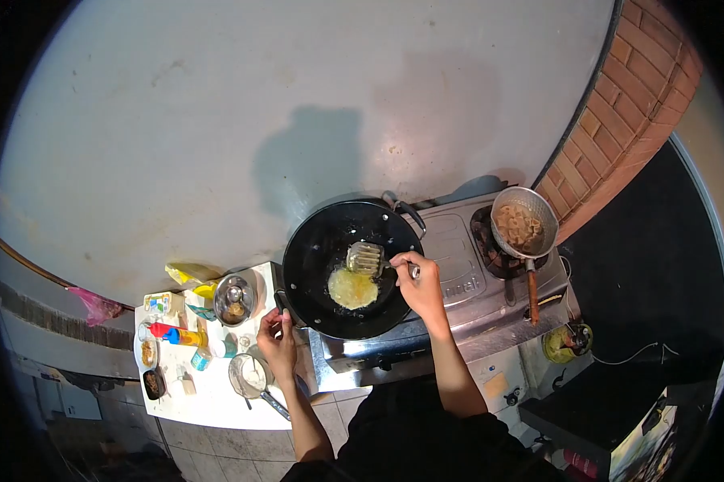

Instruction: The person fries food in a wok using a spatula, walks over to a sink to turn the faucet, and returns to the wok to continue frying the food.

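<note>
A black wok sits on the left side of a steel gas stove. In it lies a round, pale yellow piece of food in shiny oil. My right hand grips the handle of a slotted metal spatula, whose head is over the upper edge of the food. At the wok's lower left, my left hand has its fingers closed at the wok's side handle.
A saucepan with food and a wooden handle stands on the right burner. The white table at left holds a steel bowl, sauce bottles, small dishes and a strainer. A brick edge rises at right.
</note>
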Demonstrator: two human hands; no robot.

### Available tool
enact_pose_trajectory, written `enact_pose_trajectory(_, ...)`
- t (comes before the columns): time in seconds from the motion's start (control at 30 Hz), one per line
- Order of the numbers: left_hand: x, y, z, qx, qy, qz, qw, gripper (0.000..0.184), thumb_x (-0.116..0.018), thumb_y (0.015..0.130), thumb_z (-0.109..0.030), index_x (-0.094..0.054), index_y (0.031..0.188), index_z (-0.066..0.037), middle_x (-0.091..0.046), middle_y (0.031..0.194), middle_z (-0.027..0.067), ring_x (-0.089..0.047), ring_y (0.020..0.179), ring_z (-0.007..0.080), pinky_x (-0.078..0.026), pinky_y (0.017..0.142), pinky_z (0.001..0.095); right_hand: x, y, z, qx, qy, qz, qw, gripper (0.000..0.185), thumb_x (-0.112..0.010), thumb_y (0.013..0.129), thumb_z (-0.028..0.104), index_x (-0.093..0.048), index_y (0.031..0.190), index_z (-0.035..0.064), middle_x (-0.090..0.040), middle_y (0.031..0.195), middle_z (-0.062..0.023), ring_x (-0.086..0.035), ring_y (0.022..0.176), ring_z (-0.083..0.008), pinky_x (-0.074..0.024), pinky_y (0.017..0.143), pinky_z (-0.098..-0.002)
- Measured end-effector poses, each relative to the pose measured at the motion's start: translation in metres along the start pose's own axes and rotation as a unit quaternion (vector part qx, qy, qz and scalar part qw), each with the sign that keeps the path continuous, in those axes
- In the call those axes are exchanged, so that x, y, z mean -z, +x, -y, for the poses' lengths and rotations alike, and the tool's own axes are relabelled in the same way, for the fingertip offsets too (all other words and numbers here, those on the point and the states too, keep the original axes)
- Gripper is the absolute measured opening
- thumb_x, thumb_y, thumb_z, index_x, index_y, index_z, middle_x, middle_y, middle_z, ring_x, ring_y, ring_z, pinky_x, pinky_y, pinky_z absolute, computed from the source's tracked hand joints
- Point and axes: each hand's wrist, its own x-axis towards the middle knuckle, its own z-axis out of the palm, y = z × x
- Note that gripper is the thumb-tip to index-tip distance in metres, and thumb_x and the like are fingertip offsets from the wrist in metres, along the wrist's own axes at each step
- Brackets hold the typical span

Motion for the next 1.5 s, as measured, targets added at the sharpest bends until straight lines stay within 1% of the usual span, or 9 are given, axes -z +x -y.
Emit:
enact_pose_trajectory(0.07, -0.001, -0.002, -0.005, -0.025, -0.026, -0.031, 0.999, 0.029, -0.068, 0.09, -0.021, -0.062, 0.104, 0.004, -0.061, 0.08, 0.004, -0.057, 0.072, 0.0105, -0.046, 0.065, 0.0244, 0.001, 0.0, 0.004, 0.027, -0.008, 0.006, 1.0, 0.009, -0.057, 0.084, 0.0, -0.065, 0.086, -0.0034, -0.068, 0.08, -0.0141, -0.067, 0.071, -0.0226, -0.05, 0.067, -0.0326)
enact_pose_trajectory(0.2, 0.004, 0.0, -0.003, -0.021, -0.012, -0.031, 0.999, 0.031, -0.067, 0.091, -0.023, -0.063, 0.105, 0.004, -0.061, 0.081, 0.0044, -0.057, 0.072, 0.0104, -0.045, 0.065, 0.0247, 0.008, 0.002, 0.015, 0.003, 0.016, 0.01, 1.0, 0.011, -0.055, 0.085, -0.001, -0.065, 0.088, -0.0037, -0.068, 0.08, -0.0125, -0.065, 0.066, -0.0181, -0.0496, 0.061, -0.0299)
enact_pose_trajectory(0.3, 0.008, 0.001, -0.004, -0.023, 0.001, -0.027, 0.999, 0.031, -0.067, 0.091, -0.022, -0.063, 0.107, 0.004, -0.062, 0.082, 0.0049, -0.057, 0.073, 0.0111, -0.046, 0.066, 0.0256, 0.014, 0.004, 0.029, 0.005, 0.061, 0.024, 0.998, 0.014, -0.049, 0.092, -0.003, -0.062, 0.085, -0.0051, -0.066, 0.084, -0.0059, -0.056, 0.056, -0.0066, -0.0429, 0.047, -0.0203)
enact_pose_trajectory(0.6, 0.009, 0.004, 0.0, -0.008, -0.005, -0.007, 1.0, 0.03, -0.068, 0.09, -0.02, -0.063, 0.108, 0.004, -0.064, 0.085, 0.0062, -0.058, 0.076, 0.0118, -0.047, 0.067, 0.0271, 0.029, 0.01, 0.037, 0.022, 0.092, 0.032, 0.995, 0.008, -0.055, 0.086, -0.004, -0.061, 0.08, -0.0041, -0.059, 0.075, -0.006, -0.057, 0.056, -0.0097, -0.0424, 0.05, -0.0238)
enact_pose_trajectory(0.93, 0.006, 0.004, 0.003, -0.009, -0.008, 0.021, 1.0, 0.029, -0.07, 0.088, -0.015, -0.062, 0.107, 0.005, -0.064, 0.086, 0.0061, -0.06, 0.075, 0.0116, -0.047, 0.067, 0.025, 0.023, 0.012, 0.028, 0.055, 0.053, 0.06, 0.995, 0.007, -0.059, 0.083, -0.004, -0.056, 0.077, -0.0021, -0.064, 0.083, -0.0067, -0.055, 0.068, -0.006, -0.0423, 0.057, -0.0194)
enact_pose_trajectory(1.03, 0.005, 0.003, -0.001, 0.001, -0.009, 0.017, 1.0, 0.031, -0.07, 0.087, -0.015, -0.061, 0.108, 0.006, -0.064, 0.088, 0.0072, -0.061, 0.078, 0.0123, -0.047, 0.07, 0.0253, 0.011, 0.011, 0.034, 0.008, 0.165, 0.059, 0.984, 0.011, -0.059, 0.078, -0.008, -0.052, 0.076, -0.0003, -0.066, 0.083, -0.0054, -0.054, 0.071, -0.0034, -0.0444, 0.059, -0.0207)
enact_pose_trajectory(1.33, 0.002, 0.004, 0.006, -0.008, -0.032, 0.013, 0.999, 0.03, -0.07, 0.087, -0.014, -0.059, 0.109, 0.004, -0.061, 0.087, 0.0065, -0.059, 0.079, 0.012, -0.048, 0.068, 0.0242, 0.001, 0.015, -0.002, 0.093, 0.064, 0.096, 0.989, 0.012, -0.057, 0.083, -0.009, -0.05, 0.077, -0.0004, -0.061, 0.081, -0.0052, -0.054, 0.063, -0.0055, -0.0424, 0.055, -0.0207)
enact_pose_trajectory(1.47, 0.002, 0.004, 0.008, -0.017, -0.024, 0.016, 0.999, 0.028, -0.069, 0.088, -0.013, -0.058, 0.109, 0.003, -0.06, 0.088, 0.0069, -0.059, 0.077, 0.0112, -0.048, 0.067, 0.023, 0.0, 0.016, -0.003, 0.066, 0.055, 0.1, 0.991, 0.014, -0.059, 0.087, -0.004, -0.052, 0.075, -0.0009, -0.058, 0.074, -0.0029, -0.053, 0.058, -0.0057, -0.0408, 0.052, -0.0217)
enact_pose_trajectory(1.5, 0.002, 0.005, 0.01, -0.017, -0.024, 0.017, 0.999, 0.028, -0.069, 0.088, -0.013, -0.058, 0.109, 0.003, -0.06, 0.088, 0.0069, -0.059, 0.077, 0.0112, -0.048, 0.067, 0.023, 0.001, 0.016, -0.002, 0.043, 0.03, 0.106, 0.993, 0.016, -0.061, 0.087, 0.0, -0.052, 0.073, -0.0022, -0.057, 0.069, -0.0073, -0.054, 0.059, -0.0088, -0.0413, 0.054, -0.0261)
